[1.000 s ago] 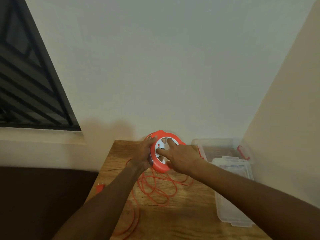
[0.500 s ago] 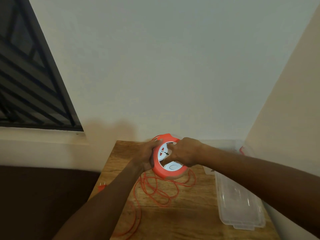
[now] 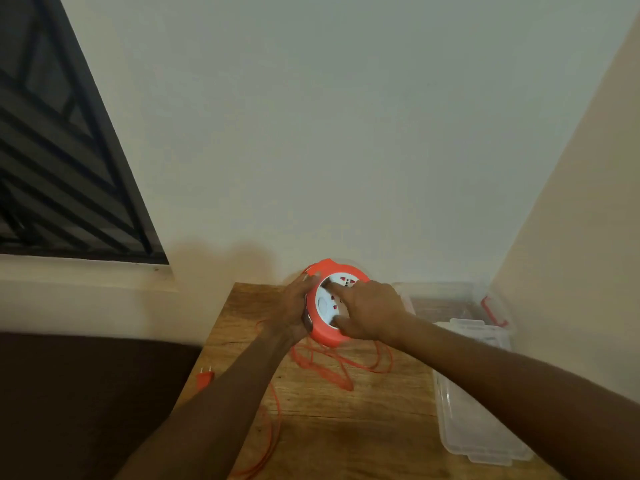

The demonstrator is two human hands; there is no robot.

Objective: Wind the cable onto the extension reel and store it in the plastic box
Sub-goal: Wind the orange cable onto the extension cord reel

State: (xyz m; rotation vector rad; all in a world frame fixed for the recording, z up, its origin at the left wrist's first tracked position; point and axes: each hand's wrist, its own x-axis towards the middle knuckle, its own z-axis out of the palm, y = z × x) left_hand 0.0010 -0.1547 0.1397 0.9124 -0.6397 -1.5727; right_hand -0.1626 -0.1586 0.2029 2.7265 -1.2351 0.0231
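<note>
An orange extension reel (image 3: 323, 336) with a white socket face is held tilted above the far end of the wooden table (image 3: 363, 431). My left hand (image 3: 294, 311) grips its left rim. My right hand (image 3: 367, 311) lies on the white face, fingers pressed on it. Loose orange cable (image 3: 332, 370) hangs from the reel in loops on the table and trails toward me along the left side. Its orange plug (image 3: 204, 379) hangs over the table's left edge. The clear plastic box (image 3: 446, 296) with red clips stands at the far right.
A clear lid (image 3: 474, 427) lies on the table's right side, in front of the box. Walls close in behind and to the right. A dark window grille (image 3: 62, 161) is at the left, and a dark sofa-like surface (image 3: 86, 403) lies left of the table.
My right hand has swung round on the reel's white face, from a spread hold to the top and back, turning it. The cable loops on the table have shifted and shrunk slightly.
</note>
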